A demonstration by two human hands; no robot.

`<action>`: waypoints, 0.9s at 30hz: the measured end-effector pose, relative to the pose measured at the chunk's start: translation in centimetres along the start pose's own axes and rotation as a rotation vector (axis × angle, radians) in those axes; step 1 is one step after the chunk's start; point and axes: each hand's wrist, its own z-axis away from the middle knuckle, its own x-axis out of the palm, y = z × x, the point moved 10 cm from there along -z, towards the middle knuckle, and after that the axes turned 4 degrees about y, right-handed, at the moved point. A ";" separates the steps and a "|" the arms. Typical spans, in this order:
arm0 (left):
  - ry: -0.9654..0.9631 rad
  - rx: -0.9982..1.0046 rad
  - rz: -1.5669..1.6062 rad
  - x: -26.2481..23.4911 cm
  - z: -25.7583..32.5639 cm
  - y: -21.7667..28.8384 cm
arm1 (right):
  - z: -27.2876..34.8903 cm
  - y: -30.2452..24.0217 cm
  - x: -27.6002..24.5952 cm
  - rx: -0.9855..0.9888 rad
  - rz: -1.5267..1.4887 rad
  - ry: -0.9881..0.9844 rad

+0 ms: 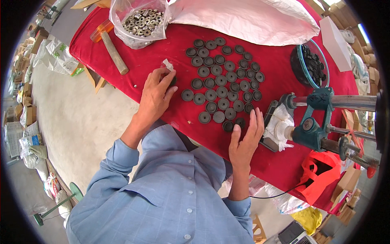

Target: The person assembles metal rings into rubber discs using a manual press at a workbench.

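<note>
A red-covered table (pixel 162 53) stands on a concrete floor before you. Your left hand (pixel 156 91) presses curled fingers (pixel 166 79) onto one dark disc (pixel 173 81) beside a scrap of white paper (pixel 167 64), left of the laid-out discs (pixel 221 79). Your right hand (pixel 243 140) lies flat, released, its fingertips touching the nearest discs at the table's near edge. A clear bag of metal washers (pixel 142 20) sits at the far edge, next to a white sack (pixel 243 18); a red bag (pixel 321 173) hangs at the right.

The left hand (pixel 156 91) is curled with fingers bent down; the right hand (pixel 245 138) lies flat with fingers spread open.
</note>
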 end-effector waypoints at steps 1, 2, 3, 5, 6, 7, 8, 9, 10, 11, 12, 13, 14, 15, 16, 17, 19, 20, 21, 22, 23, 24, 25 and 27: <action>-0.014 0.047 0.013 0.3 -0.3 0.3 | 0.3 0.3 -0.2 0.007 0.001 0.013; -0.015 0.053 0.010 0.3 -0.7 0.3 | 0.6 0.4 -0.2 0.009 -0.002 0.018; -0.021 0.025 0.020 0.3 -1.1 0.0 | 0.8 0.5 -0.3 0.007 -0.016 0.025; -0.030 0.001 0.030 0.2 -2.0 -0.3 | 1.2 0.5 -0.4 0.010 -0.029 0.035; -0.053 0.002 0.074 0.3 -2.6 -0.2 | 1.3 0.6 -0.5 0.022 -0.053 0.045; -0.075 0.002 0.113 0.4 -2.9 -0.1 | 1.5 0.8 -0.6 0.032 -0.081 0.055; -0.076 0.006 0.108 0.6 -3.4 0.1 | 1.5 0.8 -0.6 0.034 -0.086 0.058; -0.059 -0.020 0.133 0.8 -3.9 0.2 | 1.5 0.9 -0.7 0.040 -0.101 0.060; -0.040 -0.041 0.163 1.1 -4.5 0.4 | 1.4 1.0 -0.8 0.047 -0.111 0.066; -0.041 -0.035 0.163 1.7 -4.9 0.8 | 1.5 1.1 -0.9 0.048 -0.111 0.073; -0.048 -0.126 0.222 2.5 -5.0 0.2 | 1.6 1.2 -1.0 0.045 -0.114 0.074; -0.054 -0.219 0.281 3.3 -4.9 -0.6 | 1.7 1.2 -1.0 0.041 -0.117 0.075; -0.054 -0.215 0.281 3.8 -5.0 -0.8 | 1.7 1.2 -1.1 0.042 -0.118 0.078; -0.028 -0.130 0.238 4.0 -5.3 -0.4 | 1.7 1.2 -1.0 0.047 -0.118 0.070; -0.004 -0.045 0.196 3.8 -5.6 0.5 | 1.7 1.3 -1.0 0.054 -0.116 0.061; -0.005 -0.043 0.196 3.9 -5.6 0.7 | 1.7 1.4 -1.0 0.056 -0.115 0.063; 0.043 -0.067 0.171 3.2 -5.6 1.0 | 1.7 1.4 -1.1 0.063 -0.137 0.073; 0.041 -0.065 0.171 3.0 -5.4 1.1 | 1.7 1.4 -1.1 0.065 -0.136 0.075; 0.019 -0.080 0.152 2.8 -5.1 0.8 | 1.7 1.4 -1.2 0.068 -0.146 0.076; -0.001 -0.097 0.130 2.7 -4.8 0.6 | 1.7 1.4 -1.1 0.070 -0.157 0.076; -0.001 -0.096 0.128 2.5 -4.3 0.8 | 1.7 1.4 -1.2 0.070 -0.159 0.077; -0.033 0.036 0.073 2.7 -3.7 2.3 | 1.7 1.4 -1.3 0.065 -0.153 0.080; -0.064 0.167 0.016 2.9 -2.9 3.7 | 1.7 1.3 -1.3 0.059 -0.148 0.082; -0.148 0.190 -0.035 4.2 -1.4 4.6 | 1.6 1.3 -1.2 0.057 -0.157 0.082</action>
